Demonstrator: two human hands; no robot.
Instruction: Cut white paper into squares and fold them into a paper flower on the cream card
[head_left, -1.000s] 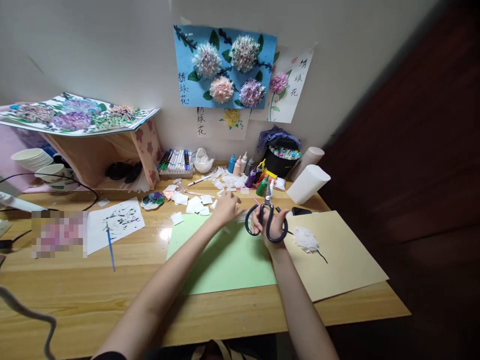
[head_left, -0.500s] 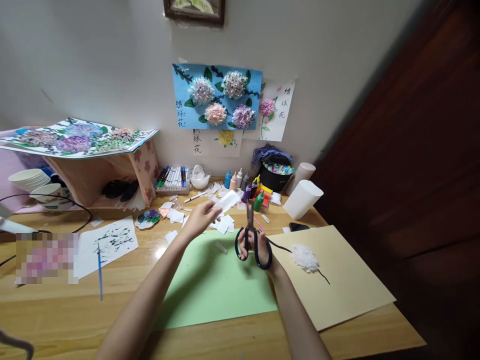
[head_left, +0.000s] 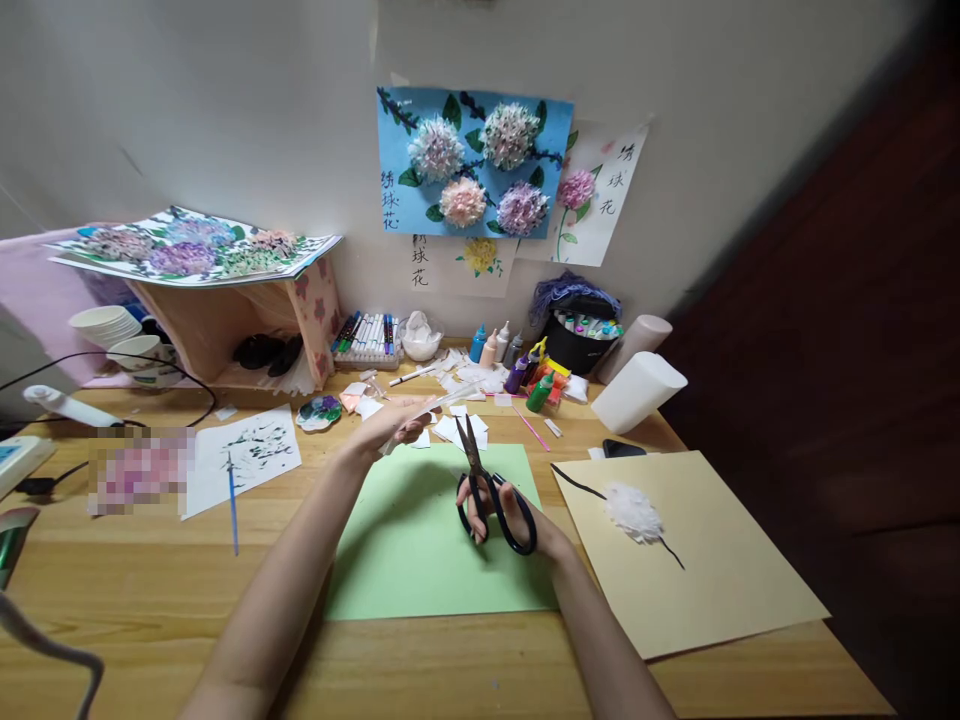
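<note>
My left hand (head_left: 395, 424) is closed on a thin white paper strip (head_left: 448, 399), seen nearly edge-on above the far edge of the green sheet (head_left: 427, 590). In my right hand (head_left: 510, 508) is a pair of scissors (head_left: 473, 458) with dark handles, my fingers through the loops. Their blades point up and are slightly parted, a little to the right of the strip and apart from it. A white paper flower (head_left: 634, 514) on a dark stem lies on the beige sheet (head_left: 720, 590) at the right.
Paper scraps (head_left: 474, 430), paint bottles (head_left: 540, 392) and a marker set (head_left: 367, 340) crowd the back of the table. A white roll (head_left: 637, 392) stands at right. To the left lie a paintbrush (head_left: 233, 515) on painted paper (head_left: 277, 452) and a palette (head_left: 319, 412).
My left hand has turned, so the white strip shows edge-on instead of flat. The scissors have tilted left and their blades have parted. The whole view has shifted.
</note>
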